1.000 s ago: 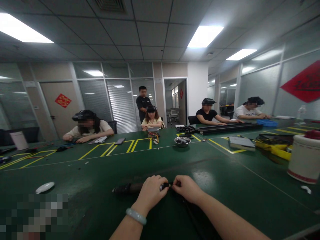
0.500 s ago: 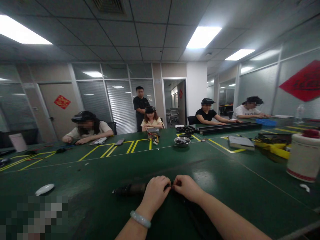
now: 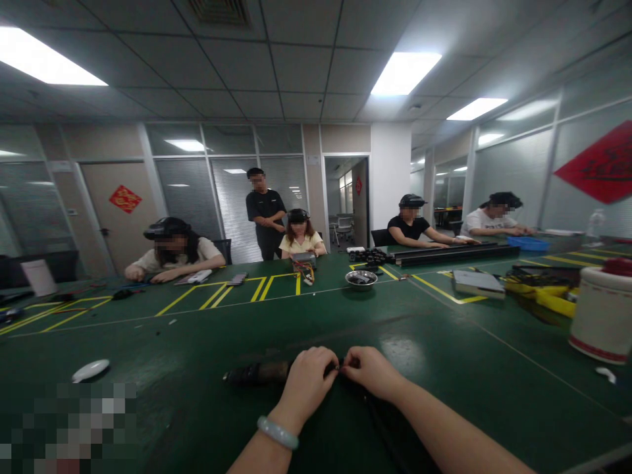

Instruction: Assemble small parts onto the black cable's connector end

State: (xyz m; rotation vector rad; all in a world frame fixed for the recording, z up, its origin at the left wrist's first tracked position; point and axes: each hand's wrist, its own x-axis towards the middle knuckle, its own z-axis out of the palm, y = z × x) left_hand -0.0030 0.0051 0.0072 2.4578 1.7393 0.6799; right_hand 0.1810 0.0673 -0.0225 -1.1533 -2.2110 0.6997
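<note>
A dark, cylindrical tool with a narrow metal tip [image 3: 259,372] lies on the green tabletop, pointing left; it resembles an electric screwdriver. Its right end disappears behind my left hand [image 3: 312,375], whose fingers are bent into a pinch. Facing it, almost fingertip to fingertip, my right hand [image 3: 370,372] is pinched too. Something small and dark shows between the two hands, too hidden to name. Below my right hand a black cord-like strip [image 3: 382,421] runs toward the table's near side, partly covered by my forearm.
A metal bowl [image 3: 361,280] with dark small parts stands ahead. At left lies a white oval object [image 3: 91,370]. On the right are a white canister [image 3: 602,316], a grey box [image 3: 478,283] and a yellow tray [image 3: 557,301]. Several people sit across the table; one person stands behind.
Both my hands keep nearly the same pinched pose and place. The standing person in the background has shifted left. The whole view has moved very slightly.
</note>
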